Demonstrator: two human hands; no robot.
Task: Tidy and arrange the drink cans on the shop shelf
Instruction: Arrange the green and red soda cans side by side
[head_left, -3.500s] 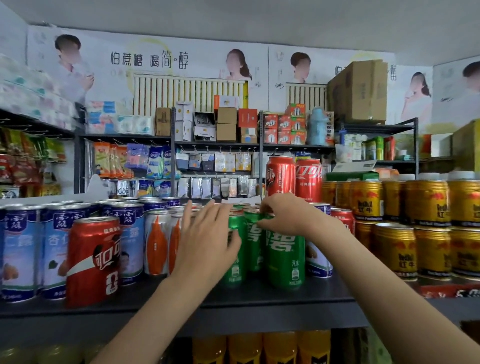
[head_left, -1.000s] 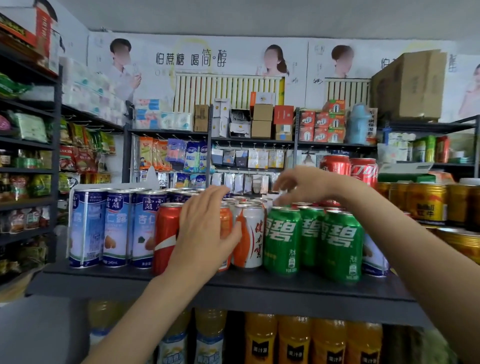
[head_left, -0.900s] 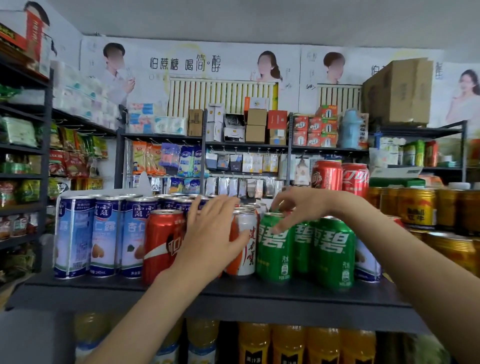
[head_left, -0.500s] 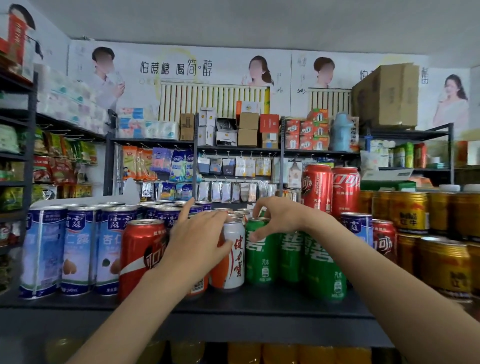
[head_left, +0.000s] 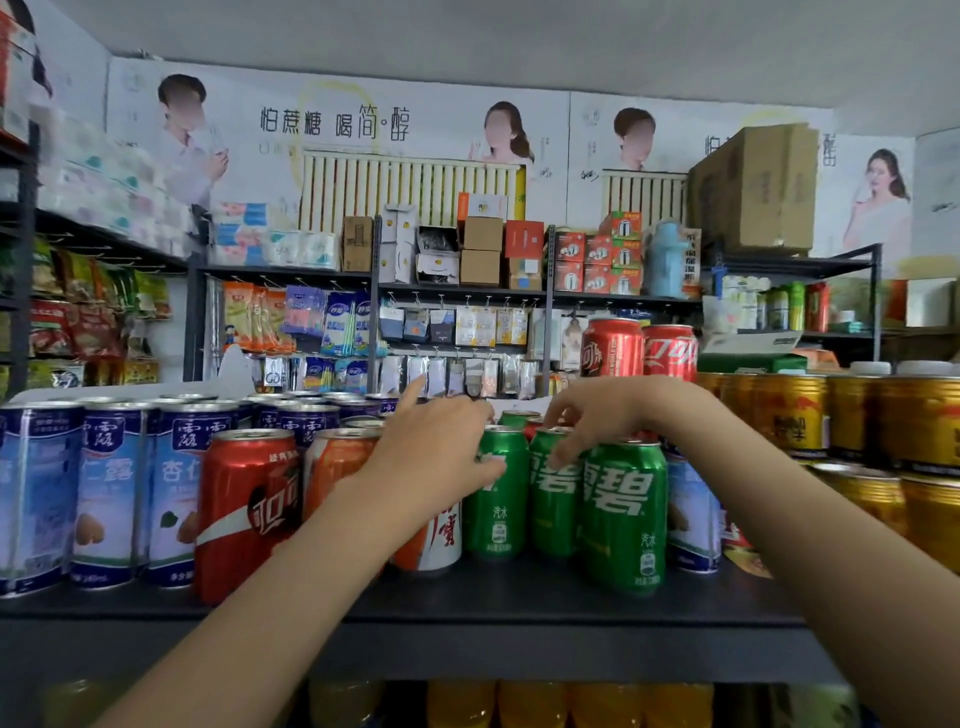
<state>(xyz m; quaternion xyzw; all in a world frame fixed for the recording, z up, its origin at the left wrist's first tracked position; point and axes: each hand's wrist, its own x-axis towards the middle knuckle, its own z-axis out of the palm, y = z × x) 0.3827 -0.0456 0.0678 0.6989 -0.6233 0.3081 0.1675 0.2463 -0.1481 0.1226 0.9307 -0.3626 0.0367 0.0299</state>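
Observation:
Three green soda cans stand at the shelf front: left (head_left: 496, 512), middle (head_left: 553, 506), right (head_left: 626, 514). My right hand (head_left: 602, 415) reaches in from the right, and its curled fingers hang over the top rim of the middle green can. My left hand (head_left: 436, 457) lies with straight fingers against an orange-and-white can (head_left: 434, 543); its thumb touches the left green can. A red cola can (head_left: 249, 509) and another orange can (head_left: 332, 462) stand just left of that hand. Cans behind the hands are hidden.
Tall blue-and-white cans (head_left: 109, 493) fill the shelf's left side. Gold cans (head_left: 789, 410) are stacked on the right, and two red cola cans (head_left: 613, 348) stand high behind. A blue can (head_left: 693, 519) stands right of the green ones. Bare dark shelf (head_left: 519, 597) shows in front.
The view has shifted slightly. My right hand has moved from the left green can's top to the middle one. My left hand stays on the orange-and-white can.

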